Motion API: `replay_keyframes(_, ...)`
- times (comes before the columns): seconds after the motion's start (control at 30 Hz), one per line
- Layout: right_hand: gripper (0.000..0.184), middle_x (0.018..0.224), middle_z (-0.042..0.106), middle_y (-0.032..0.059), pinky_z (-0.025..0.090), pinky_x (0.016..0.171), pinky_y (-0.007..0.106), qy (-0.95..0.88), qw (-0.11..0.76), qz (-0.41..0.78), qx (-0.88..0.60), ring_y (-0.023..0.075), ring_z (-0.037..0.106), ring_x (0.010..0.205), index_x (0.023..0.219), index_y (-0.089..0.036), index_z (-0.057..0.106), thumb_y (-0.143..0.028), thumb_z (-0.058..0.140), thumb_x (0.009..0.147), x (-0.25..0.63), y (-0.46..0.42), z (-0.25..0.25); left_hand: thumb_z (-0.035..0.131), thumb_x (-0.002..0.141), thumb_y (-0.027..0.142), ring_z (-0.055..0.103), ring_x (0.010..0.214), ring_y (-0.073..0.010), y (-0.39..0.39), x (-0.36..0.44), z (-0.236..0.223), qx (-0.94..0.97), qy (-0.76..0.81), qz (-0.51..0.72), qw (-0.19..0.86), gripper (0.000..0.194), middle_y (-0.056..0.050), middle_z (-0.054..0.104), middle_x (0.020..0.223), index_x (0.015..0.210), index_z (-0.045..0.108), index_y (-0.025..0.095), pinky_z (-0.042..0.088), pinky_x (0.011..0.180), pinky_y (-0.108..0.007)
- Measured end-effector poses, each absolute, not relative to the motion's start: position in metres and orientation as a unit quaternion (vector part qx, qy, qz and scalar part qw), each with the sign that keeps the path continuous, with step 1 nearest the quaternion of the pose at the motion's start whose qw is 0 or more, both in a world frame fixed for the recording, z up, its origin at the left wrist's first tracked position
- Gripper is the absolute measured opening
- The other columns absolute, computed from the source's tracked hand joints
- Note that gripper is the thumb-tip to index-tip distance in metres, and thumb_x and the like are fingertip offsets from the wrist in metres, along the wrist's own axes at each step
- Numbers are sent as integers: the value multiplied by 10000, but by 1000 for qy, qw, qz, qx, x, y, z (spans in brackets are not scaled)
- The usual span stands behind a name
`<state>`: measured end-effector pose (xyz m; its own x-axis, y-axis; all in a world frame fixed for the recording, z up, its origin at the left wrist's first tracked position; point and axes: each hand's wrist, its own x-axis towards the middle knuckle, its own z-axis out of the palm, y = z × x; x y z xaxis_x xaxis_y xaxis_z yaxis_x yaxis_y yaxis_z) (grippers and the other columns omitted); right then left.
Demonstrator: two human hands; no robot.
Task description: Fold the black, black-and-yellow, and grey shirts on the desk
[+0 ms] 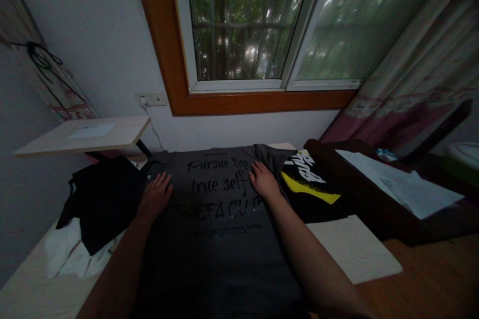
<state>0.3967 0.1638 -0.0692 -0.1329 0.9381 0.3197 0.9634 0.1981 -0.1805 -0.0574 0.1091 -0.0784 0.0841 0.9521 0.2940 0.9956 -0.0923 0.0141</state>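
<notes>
Shirt [220,254] lies beneath the spread left hand [155,193] and right hand [263,180], neither gripping; light, even outward strokes should best smooth the cloth between them

Ahead of you, a sliding window [249,25] with a white sash and an orange-brown wooden frame [262,102] looks onto green foliage, its daylight leaving your room dim. On your left, the pale wall [101,25] carries a socket [157,99] with a white plug and cable, near a patterned curtain [77,97], a looped black cord [41,57] and a raised wooden shelf [45,143]. To your right, a floral curtain [419,65] with a plum lower band hangs beyond the light wood bench [355,249], above a brown wooden floor [422,269].
</notes>
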Motion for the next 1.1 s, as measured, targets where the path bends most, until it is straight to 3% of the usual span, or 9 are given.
replay_keyframes(0.2,504,1531,516,137,330,1214,403,-754,195,-36,-626,265,412,1464,1423,-110,588,-374,441,1020,397,163,-69,368,1006,405,416,1473,-281,108,-59,-80,-729,-665,-137,93,541,-115,491,1559,1456,546,163,362,1195,-468)
replay_keyframes(0.87,479,1529,521,125,330,1211,410,-757,186,-36,-626,261,405,1462,1416,-128,597,-333,447,1009,394,155,-65,363,1006,382,434,1463,-277,101,-55,-71,-726,-670,-133,82,524,-104,511,1546,1435,566,161,363,1201,-463)
replay_keyframes(1.1,481,1528,519,137,314,1203,454,-742,179,-57,-644,302,377,1472,1427,-132,586,-327,435,1014,383,145,-59,359,1006,391,426,1467,-283,99,-54,-68,-731,-665,-131,81,541,-119,509,1546,1438,562,136,351,1210,-457)
